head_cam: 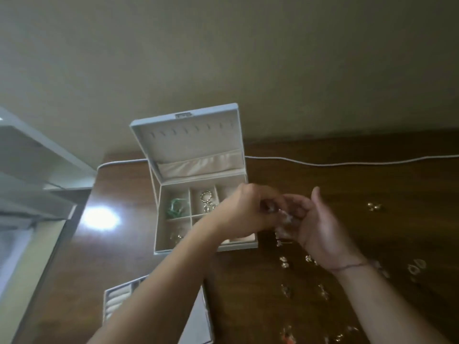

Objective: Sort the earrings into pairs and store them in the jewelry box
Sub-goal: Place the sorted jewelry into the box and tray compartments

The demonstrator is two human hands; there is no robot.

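Pinching a blurred earring [285, 216], left hand [244, 211] fingers meet cupped right hand [320, 222].

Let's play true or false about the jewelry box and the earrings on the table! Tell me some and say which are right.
1. The jewelry box has its lid shut. False: the lid stands open.
2. A green piece lies in the box's back left compartment. True.
3. The loose earrings lie on the table left of the box. False: they lie to its right.
4. The left hand and right hand meet over a small shiny piece. True.
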